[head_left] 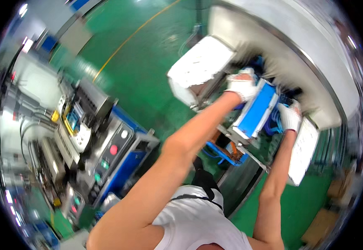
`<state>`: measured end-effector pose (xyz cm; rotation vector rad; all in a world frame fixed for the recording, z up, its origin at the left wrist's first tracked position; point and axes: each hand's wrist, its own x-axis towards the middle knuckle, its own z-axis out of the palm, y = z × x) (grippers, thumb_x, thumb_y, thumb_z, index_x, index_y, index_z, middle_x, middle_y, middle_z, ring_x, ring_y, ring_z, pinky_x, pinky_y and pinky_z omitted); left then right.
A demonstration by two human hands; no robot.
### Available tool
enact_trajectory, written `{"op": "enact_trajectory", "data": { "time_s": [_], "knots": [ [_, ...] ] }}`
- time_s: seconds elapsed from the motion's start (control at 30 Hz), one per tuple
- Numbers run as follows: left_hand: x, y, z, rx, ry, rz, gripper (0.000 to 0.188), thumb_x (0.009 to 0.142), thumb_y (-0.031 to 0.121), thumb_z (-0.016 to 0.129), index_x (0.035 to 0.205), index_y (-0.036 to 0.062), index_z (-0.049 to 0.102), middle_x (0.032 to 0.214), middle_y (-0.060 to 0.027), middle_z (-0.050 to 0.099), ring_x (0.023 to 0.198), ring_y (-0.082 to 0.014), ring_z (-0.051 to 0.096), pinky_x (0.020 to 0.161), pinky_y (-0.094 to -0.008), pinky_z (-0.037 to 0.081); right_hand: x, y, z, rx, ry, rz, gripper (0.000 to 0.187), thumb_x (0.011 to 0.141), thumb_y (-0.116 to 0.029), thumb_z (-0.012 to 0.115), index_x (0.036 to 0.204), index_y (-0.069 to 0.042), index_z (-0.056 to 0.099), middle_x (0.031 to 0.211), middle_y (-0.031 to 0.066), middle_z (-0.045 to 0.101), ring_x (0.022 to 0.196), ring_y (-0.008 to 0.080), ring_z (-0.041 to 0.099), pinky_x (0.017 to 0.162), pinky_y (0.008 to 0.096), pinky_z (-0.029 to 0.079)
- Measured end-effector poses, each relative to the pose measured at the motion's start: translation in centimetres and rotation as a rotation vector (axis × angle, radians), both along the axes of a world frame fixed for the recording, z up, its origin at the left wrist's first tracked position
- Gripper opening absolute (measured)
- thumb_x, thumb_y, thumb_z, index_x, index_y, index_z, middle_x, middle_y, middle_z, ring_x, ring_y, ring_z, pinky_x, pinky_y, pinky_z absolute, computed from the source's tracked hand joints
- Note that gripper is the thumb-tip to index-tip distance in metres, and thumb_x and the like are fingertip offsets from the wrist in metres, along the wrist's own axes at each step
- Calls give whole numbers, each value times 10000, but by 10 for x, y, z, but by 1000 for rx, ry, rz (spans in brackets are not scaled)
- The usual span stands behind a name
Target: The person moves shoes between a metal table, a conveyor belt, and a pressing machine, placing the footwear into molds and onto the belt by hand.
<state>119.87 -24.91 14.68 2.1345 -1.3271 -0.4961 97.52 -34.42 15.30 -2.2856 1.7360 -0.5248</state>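
Observation:
Both of my hands wear white gloves that leave some fingers bare, and both reach to a machine opening edged with pale bristles (252,52). A blue-topped metal bar (254,112) runs out of the opening between them. My left hand (242,86) is at the bar's left side, close to the bristles; its fingers are blurred. On the other side, my right hand (290,116) is beside blue looped strands (274,121), which look like cable or tubing. Whether either hand grips anything cannot be made out.
White panels (202,62) (304,152) flank the opening. Below the bar sits a blue-rimmed bin (233,158) with orange-brown contents. At left stands another machine with a button panel (114,149). Cardboard boxes (321,225) are at the lower right, on the green floor (148,62).

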Motion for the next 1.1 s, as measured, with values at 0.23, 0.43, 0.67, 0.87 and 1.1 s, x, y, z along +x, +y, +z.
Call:
{"op": "enact_trajectory", "data": {
  "time_s": [0.23, 0.43, 0.67, 0.87, 1.1],
  "knots": [
    [-38, 205, -68, -782, -15, 163, 598, 867, 296, 676, 1390, 47, 525, 1217, -253, 629, 1122, -423, 630, 1010, -486, 468, 42, 118, -5, -455, -472, 322, 654, 992, -333, 687, 1422, 120, 492, 1446, 279, 553, 1289, 372, 586, 1128, 440, 451],
    [-141, 657, -186, 210, 199, 1068, 321, 931, 341, 574, 1093, 107, 723, 1080, -190, 719, 1036, -368, 694, 922, -490, 535, 128, 394, -157, 1137, -207, 1107, 565, 965, -114, 695, 1471, 20, 482, 1406, 153, 587, 1245, 255, 589, 1036, 361, 505],
    [-522, 990, -189, 326, 28, 2867, 357, 958, 410, 579, 1052, 94, 716, 1096, -181, 730, 1019, -397, 701, 898, -514, 548, 151, 533, -213, 610, 679, 1753, 668, 911, -224, 757, 1477, -2, 481, 1422, 231, 592, 1279, 329, 612, 1076, 431, 485],
    [-731, 1042, -227, 414, 510, 3298, 1111, 801, 510, 783, 1624, 43, 202, 1584, -253, 397, 1439, -406, 433, 1161, -558, 354, 117, 590, -207, 468, 1041, 1512, 588, 888, -287, 743, 1368, 7, 574, 1243, 189, 696, 1068, 294, 698, 860, 435, 576],
    [-816, 1139, -246, 226, 167, 3337, 877, 858, 471, 774, 1528, 48, 399, 1476, -280, 496, 1346, -446, 506, 1093, -503, 430, 183, 586, -217, -271, 1582, 1929, 520, 819, -339, 762, 1247, -58, 675, 930, 151, 743, 903, 281, 712, 714, 424, 561]
  ]
}}
